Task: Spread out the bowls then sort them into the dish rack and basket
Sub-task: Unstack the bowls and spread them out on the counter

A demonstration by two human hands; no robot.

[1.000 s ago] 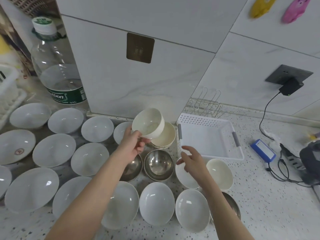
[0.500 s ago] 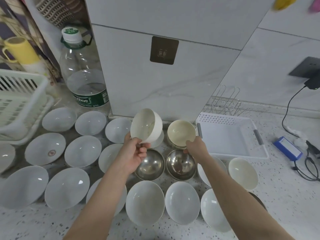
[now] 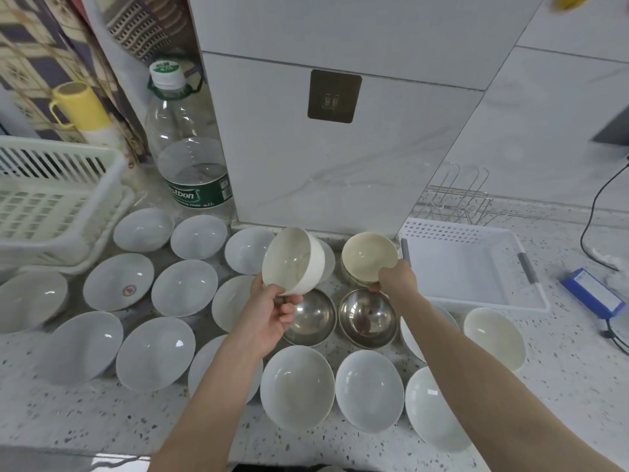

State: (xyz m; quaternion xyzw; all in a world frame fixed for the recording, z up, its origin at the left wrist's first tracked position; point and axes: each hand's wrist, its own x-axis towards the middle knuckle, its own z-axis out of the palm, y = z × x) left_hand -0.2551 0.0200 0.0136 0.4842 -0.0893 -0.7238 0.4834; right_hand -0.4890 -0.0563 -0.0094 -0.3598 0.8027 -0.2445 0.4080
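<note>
My left hand (image 3: 269, 313) holds a small white bowl (image 3: 292, 260) tilted in the air above the counter. My right hand (image 3: 396, 277) grips the near rim of the cream bowl (image 3: 369, 257) on top of a short stack by the wall. Two steel bowls (image 3: 367, 316) sit just in front of the stack. Several white bowls (image 3: 185, 287) lie spread over the counter. A white basket (image 3: 476, 294) stands to the right, with a wire dish rack (image 3: 459, 199) behind it.
A white slatted plastic crate (image 3: 51, 199) stands at the far left. A large water bottle (image 3: 187, 148) and a yellow mug (image 3: 80, 103) are behind the bowls. A blue box (image 3: 594, 294) and black cable (image 3: 592, 212) lie at the right.
My right hand has moved from the bowls near the basket up to the cream stack and closed on its top bowl. The left hand keeps holding the white bowl. The view has turned left.
</note>
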